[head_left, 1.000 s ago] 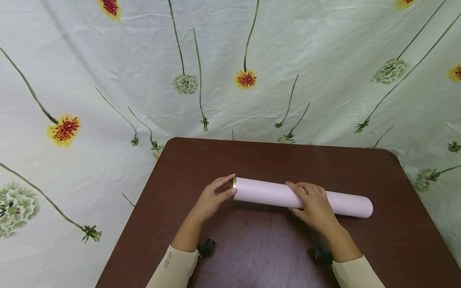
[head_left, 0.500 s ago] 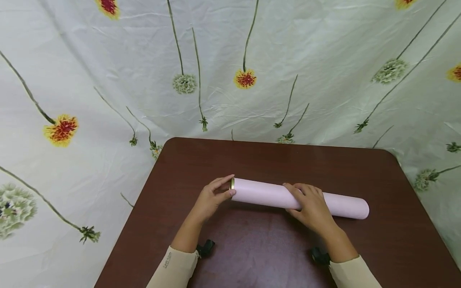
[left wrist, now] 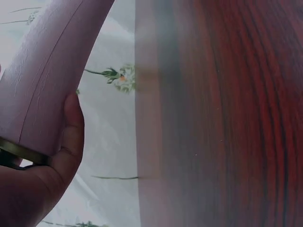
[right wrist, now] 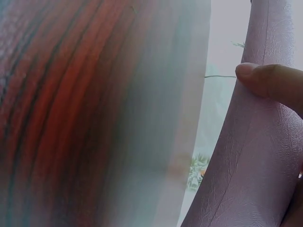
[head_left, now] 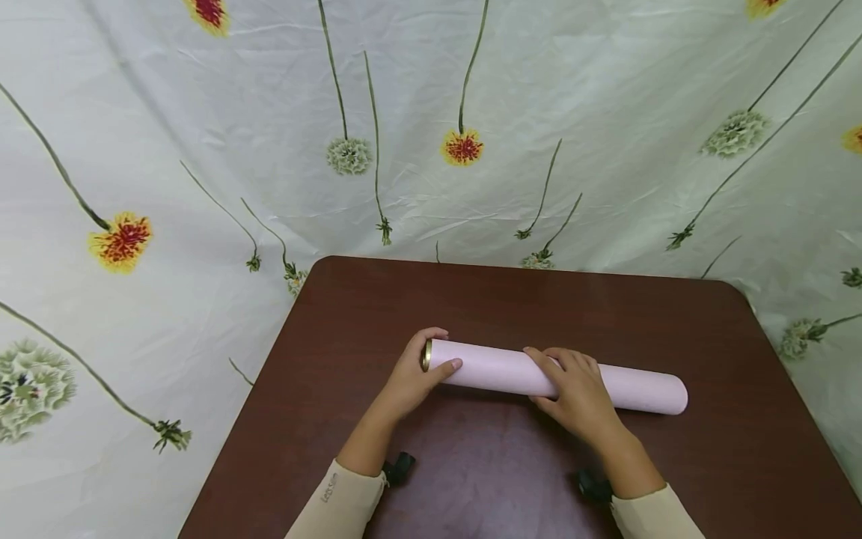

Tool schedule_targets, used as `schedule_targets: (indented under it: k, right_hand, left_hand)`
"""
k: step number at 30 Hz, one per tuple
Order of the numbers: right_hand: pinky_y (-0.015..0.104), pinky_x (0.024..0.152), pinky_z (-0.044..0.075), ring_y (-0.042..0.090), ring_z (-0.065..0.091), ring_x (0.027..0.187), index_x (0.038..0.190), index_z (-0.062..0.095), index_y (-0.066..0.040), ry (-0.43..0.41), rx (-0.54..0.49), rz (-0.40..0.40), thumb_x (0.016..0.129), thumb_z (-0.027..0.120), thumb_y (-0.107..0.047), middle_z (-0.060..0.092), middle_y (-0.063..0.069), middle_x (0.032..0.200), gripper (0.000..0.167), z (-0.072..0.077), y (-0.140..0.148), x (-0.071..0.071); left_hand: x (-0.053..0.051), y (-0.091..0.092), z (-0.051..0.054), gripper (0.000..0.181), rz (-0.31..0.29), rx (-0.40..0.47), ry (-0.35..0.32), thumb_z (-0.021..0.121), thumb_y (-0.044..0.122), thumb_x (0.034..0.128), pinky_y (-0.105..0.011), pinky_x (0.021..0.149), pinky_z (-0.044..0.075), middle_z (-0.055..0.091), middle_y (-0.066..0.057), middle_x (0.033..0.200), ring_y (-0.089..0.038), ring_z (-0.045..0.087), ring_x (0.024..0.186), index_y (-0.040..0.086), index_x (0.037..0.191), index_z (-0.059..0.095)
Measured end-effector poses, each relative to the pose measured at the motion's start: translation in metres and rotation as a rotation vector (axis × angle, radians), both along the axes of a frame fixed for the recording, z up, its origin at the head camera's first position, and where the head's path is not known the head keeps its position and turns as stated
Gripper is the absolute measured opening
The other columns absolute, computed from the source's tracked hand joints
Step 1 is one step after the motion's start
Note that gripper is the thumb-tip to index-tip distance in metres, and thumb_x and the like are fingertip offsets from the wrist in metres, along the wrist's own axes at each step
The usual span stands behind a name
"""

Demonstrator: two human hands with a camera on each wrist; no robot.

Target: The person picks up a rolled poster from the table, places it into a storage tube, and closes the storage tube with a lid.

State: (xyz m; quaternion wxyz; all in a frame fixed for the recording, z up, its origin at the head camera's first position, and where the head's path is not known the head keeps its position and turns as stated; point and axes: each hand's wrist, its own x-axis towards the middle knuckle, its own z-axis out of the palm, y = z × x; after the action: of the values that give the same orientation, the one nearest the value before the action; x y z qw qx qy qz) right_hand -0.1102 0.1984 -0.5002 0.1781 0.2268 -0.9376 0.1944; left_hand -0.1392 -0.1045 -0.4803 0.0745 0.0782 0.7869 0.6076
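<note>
A long pale pink tube (head_left: 494,368) with a gold rim (head_left: 427,355) at its left end lies crosswise above the table, tilted slightly down to the right. The left hand (head_left: 412,378) grips that rimmed end, thumb on the near side and fingers on the far side. Around the tube's middle, the right hand (head_left: 581,393) holds from above, its thumb beneath the near side. In the left wrist view the tube (left wrist: 52,71) shows a lengthwise seam and fine creases. The right wrist view has the thumb (right wrist: 270,82) pressed across the tube (right wrist: 251,156).
A dark reddish-brown table (head_left: 498,471) with rounded corners fills the lower middle. Behind it hangs a pale cloth (head_left: 269,90) printed with flowers. Dark wrist straps (head_left: 400,467) sit at both cuffs.
My left hand has slid right and farther onto the tube's rimmed end, its thumb now well over the side. The tube has shifted slightly left and down, the right hand with it.
</note>
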Motion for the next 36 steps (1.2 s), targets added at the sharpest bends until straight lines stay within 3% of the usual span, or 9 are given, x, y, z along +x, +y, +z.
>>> schedule_targets:
  k: [8, 15, 22, 27, 31, 36]
  right_hand:
    - [0.059, 0.105, 0.035, 0.034, 0.058, 0.117, 0.149, 0.05, -0.023, -0.024, 0.005, 0.006, 0.071, 0.092, -0.034, 0.063, 0.008, 0.123, 0.089, 0.0, 0.001, 0.001]
    - [0.058, 0.11, 0.03, 0.036, 0.056, 0.121, 0.151, 0.047, -0.014, -0.105, -0.051, -0.065, 0.081, 0.082, -0.042, 0.063, 0.013, 0.129, 0.083, 0.0, 0.025, 0.006]
    - [0.065, 0.105, 0.028, 0.044, 0.05, 0.124, 0.143, 0.054, -0.006, -0.133, -0.136, -0.216, 0.096, 0.067, -0.035, 0.06, 0.022, 0.127, 0.056, -0.001, 0.056, 0.012]
    - [0.071, 0.105, 0.024, 0.052, 0.044, 0.127, 0.139, 0.056, -0.002, -0.177, -0.17, -0.333, 0.101, 0.06, -0.036, 0.056, 0.029, 0.131, 0.051, -0.001, 0.079, 0.018]
    - [0.074, 0.106, 0.021, 0.057, 0.037, 0.13, 0.144, 0.05, 0.001, -0.276, -0.195, -0.437, 0.105, 0.051, -0.041, 0.047, 0.035, 0.139, 0.057, -0.001, 0.094, 0.023]
    - [0.076, 0.105, 0.025, 0.065, 0.029, 0.134, 0.157, 0.025, 0.002, -0.52, -0.279, -0.564, 0.106, 0.038, -0.053, 0.025, 0.042, 0.151, 0.077, -0.001, 0.106, 0.027]
  left_hand:
    - [-0.001, 0.003, -0.001, 0.05, 0.06, 0.014, -0.075, 0.077, 0.033, 0.0896, -0.032, 0.081, 0.05, 0.057, -0.012, 0.128, -0.025, 0.061, 0.102, 0.022, 0.132, 0.053]
    - [-0.004, -0.003, -0.004, 0.051, 0.119, 0.029, -0.094, 0.075, 0.034, 0.0899, -0.032, 0.082, 0.049, 0.06, -0.011, 0.121, -0.024, 0.062, 0.099, 0.02, 0.133, 0.053]
    - [-0.006, -0.006, -0.003, 0.046, 0.119, 0.068, -0.109, 0.075, 0.031, 0.0905, -0.032, 0.082, 0.049, 0.058, -0.013, 0.124, -0.026, 0.061, 0.101, 0.023, 0.131, 0.054]
    - [-0.005, -0.008, -0.003, 0.043, 0.122, 0.053, -0.115, 0.074, 0.033, 0.0906, -0.033, 0.082, 0.049, 0.058, -0.012, 0.125, -0.027, 0.061, 0.103, 0.027, 0.129, 0.054]
    - [-0.005, -0.008, -0.003, 0.043, 0.122, 0.045, -0.111, 0.074, 0.032, 0.0911, -0.033, 0.082, 0.049, 0.058, -0.012, 0.125, -0.027, 0.061, 0.103, 0.026, 0.129, 0.054]
    - [-0.006, -0.007, -0.002, 0.038, 0.129, 0.037, -0.115, 0.073, 0.031, 0.0918, -0.033, 0.083, 0.048, 0.059, -0.01, 0.123, -0.026, 0.061, 0.103, 0.03, 0.126, 0.055]
